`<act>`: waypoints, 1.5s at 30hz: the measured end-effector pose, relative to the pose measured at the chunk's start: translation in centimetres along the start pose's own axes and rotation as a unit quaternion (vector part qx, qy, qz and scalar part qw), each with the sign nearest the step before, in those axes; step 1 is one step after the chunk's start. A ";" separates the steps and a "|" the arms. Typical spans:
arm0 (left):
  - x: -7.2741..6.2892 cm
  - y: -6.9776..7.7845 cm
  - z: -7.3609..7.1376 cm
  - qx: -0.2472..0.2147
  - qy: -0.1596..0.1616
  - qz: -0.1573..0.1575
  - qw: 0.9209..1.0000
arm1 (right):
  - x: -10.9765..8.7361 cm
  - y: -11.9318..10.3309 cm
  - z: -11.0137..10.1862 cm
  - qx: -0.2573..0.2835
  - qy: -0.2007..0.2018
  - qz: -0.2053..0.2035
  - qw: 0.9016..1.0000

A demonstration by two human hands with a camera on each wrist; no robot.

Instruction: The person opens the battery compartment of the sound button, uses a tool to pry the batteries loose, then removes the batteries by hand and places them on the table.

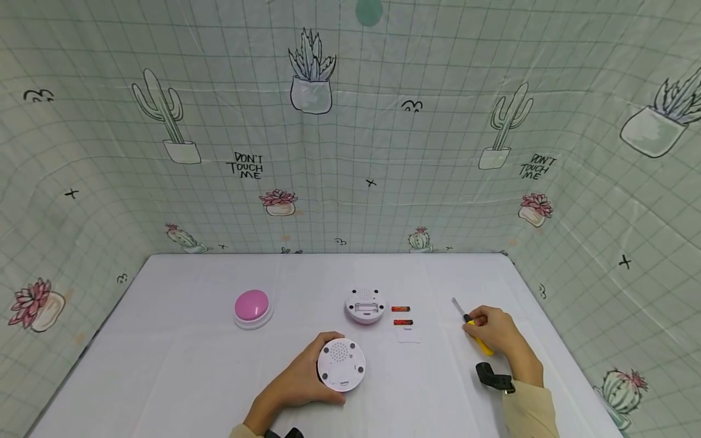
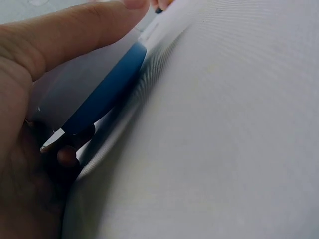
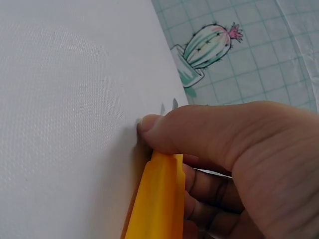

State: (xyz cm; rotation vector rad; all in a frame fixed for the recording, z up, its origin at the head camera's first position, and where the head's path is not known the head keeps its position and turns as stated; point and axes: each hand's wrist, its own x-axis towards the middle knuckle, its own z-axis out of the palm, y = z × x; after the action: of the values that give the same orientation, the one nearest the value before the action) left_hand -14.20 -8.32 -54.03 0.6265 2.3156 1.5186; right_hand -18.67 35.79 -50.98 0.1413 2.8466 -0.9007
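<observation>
My left hand (image 1: 303,378) grips a round white button device (image 1: 341,365) by its rim, with the underside facing up. Speaker holes and dark round feet show on that underside. In the left wrist view, a blue dome (image 2: 107,92) forms its lower side, close to the white table surface. Toward the right, my right hand (image 1: 497,331) pinches a screwdriver (image 1: 484,347) with a yellow handle. Its metal shaft points toward the back left. The right wrist view shows the thumb pressed on the yellow handle (image 3: 157,199), low over the table.
Behind the held device, a similar device (image 1: 366,305) lies upside down, its battery compartment uncovered. Two red-and-black batteries (image 1: 401,309) lie beside it, with a small white piece (image 1: 408,336) nearer me. A pink-domed button (image 1: 252,306) sits upright at left on the white table (image 1: 181,365).
</observation>
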 end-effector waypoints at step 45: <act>-0.1 0.4 -0.5 0.017 -0.015 -0.018 1.000 | -0.3 -1.2 0.0 -0.020 -0.006 -0.005 1.000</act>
State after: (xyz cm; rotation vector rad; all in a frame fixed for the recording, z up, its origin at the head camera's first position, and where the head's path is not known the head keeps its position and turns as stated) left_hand -14.30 -8.63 -53.48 0.6089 2.3222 1.4480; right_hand -18.54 34.77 -50.25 0.1167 2.8542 -0.8427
